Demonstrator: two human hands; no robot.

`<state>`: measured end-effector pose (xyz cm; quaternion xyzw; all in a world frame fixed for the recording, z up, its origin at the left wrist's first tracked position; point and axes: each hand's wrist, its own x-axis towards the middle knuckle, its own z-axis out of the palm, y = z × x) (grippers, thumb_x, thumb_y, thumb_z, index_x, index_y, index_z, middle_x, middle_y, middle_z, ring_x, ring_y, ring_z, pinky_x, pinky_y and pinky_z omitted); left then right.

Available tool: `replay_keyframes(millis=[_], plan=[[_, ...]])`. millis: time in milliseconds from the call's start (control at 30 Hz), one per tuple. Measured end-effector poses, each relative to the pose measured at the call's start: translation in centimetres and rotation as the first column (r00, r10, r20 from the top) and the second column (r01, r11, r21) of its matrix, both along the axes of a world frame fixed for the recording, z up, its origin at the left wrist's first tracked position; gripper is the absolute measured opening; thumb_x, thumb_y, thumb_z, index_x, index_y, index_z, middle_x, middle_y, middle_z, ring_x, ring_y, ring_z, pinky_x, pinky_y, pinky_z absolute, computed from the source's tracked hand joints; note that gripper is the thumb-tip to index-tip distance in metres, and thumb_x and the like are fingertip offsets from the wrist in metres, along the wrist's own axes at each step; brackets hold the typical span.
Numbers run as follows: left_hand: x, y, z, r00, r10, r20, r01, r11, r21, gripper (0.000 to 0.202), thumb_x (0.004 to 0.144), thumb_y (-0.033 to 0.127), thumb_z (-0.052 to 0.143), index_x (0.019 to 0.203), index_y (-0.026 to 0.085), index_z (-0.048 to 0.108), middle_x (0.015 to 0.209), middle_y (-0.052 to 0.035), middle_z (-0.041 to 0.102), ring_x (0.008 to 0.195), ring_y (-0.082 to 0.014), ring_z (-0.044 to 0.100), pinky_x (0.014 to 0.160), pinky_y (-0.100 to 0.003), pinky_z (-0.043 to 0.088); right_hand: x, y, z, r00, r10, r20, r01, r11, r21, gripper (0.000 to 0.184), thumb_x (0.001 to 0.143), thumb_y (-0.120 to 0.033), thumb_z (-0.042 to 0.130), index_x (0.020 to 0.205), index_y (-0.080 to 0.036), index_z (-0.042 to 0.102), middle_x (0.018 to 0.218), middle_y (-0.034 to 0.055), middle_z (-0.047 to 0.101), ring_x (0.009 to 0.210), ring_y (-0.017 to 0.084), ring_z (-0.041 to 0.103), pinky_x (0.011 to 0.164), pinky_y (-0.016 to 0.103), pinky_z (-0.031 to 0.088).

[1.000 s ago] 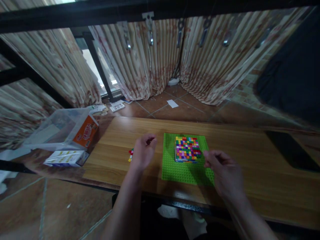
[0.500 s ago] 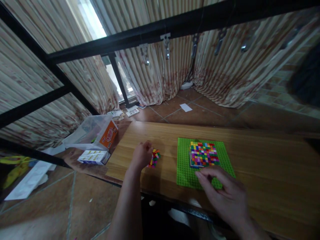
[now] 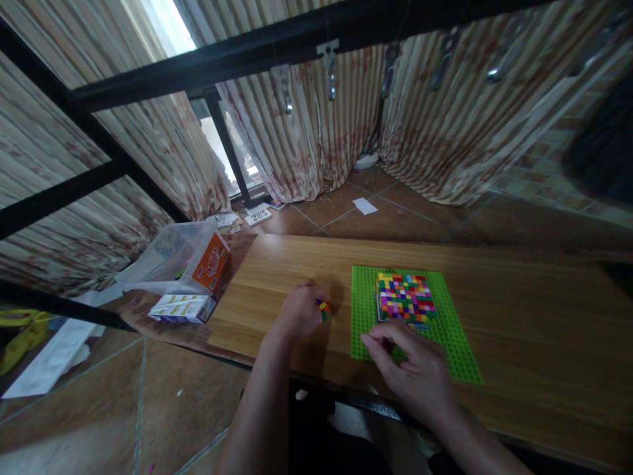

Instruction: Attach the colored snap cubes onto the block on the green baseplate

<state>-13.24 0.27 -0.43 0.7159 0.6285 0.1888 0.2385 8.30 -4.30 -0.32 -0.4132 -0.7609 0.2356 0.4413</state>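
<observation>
A block of many-coloured toy bricks [image 3: 406, 295] stands on a green studded baseplate [image 3: 364, 310] on the table. My right hand [image 3: 418, 363] is over the plate's front part, thumb and forefinger pinched together just in front of the block; anything between the tips is too small to make out. Further left, my left hand [image 3: 302, 311] is low over the table with its fingers curled in. It covers most of a small heap of loose toy bricks [image 3: 324, 307], and some yellow, red and green ones show at its fingertips. What its fingers grip is hidden.
The wooden table [image 3: 534, 316] extends to the right. Past its left end are a clear plastic bin [image 3: 171, 254] with an orange label and a white carton [image 3: 182, 308]. A black metal rail [image 3: 277, 56] with hanging hooks crosses above, before striped curtains [image 3: 306, 138].
My left hand has moved right and lower, over the loose bricks, hiding most of them. My right hand has shifted left along the block's front. The view has tilted slightly.
</observation>
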Motion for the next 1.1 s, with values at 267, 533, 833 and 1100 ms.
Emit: replay_keyframes(millis=[267,533,833,1100], plan=[[0.0,-0.5,0.5,0.984,0.006,0.179,-0.002,1.000,-0.021,0.041,0.070,0.002,0.040,0.085,0.019,0.074,0.090,-0.0043,0.074,0.090,-0.0169,0.066,0.084,-0.026,0.048,-1.8,0.7,-1.9,0.990,0.053,0.133,-0.042,0.996,-0.083,0.018,0.093,-0.017,0.048,0.090,-0.022,0.065,0.082,0.0027,0.068,0.076,0.016,0.065,0.071,0.027,0.050],[-3.8,-2.8,1.4,0.820,0.494,-0.290,-0.542,0.833,-0.110,0.033,0.076,0.007,0.045,0.099,0.014,0.068,0.098,-0.0170,0.072,0.095,-0.0291,0.065,0.079,-0.035,0.046,-4.3,2.3,-3.2,0.896,0.042,0.441,-0.003,0.996,-0.087,0.035,0.093,-0.010,0.042,0.121,-0.021,0.062,0.107,0.0098,0.066,0.098,0.023,0.063,0.086,0.035,0.052],[-2.8,-3.6,1.4,0.927,0.364,-0.087,-0.374,0.903,-0.211,0.024,0.072,0.005,0.049,0.089,0.015,0.061,0.076,-0.0063,0.067,0.071,-0.0180,0.060,0.066,-0.027,0.042,-5.0,3.1,-3.0,0.840,0.039,0.541,0.014,0.995,-0.094,0.021,0.096,-0.018,0.047,0.099,-0.022,0.067,0.103,0.0077,0.066,0.092,0.021,0.064,0.078,0.031,0.051],[-2.2,-3.0,0.2,0.958,0.253,0.135,-0.233,0.961,-0.147,0.012,0.067,0.010,0.055,0.065,0.019,0.062,0.060,-0.0015,0.062,0.064,-0.0169,0.059,0.061,-0.024,0.044,-3.9,2.0,-2.4,0.967,0.009,0.255,0.014,0.996,-0.088,0.016,0.092,-0.015,0.051,0.088,-0.019,0.066,0.084,0.0040,0.070,0.075,0.017,0.066,0.071,0.028,0.049]])
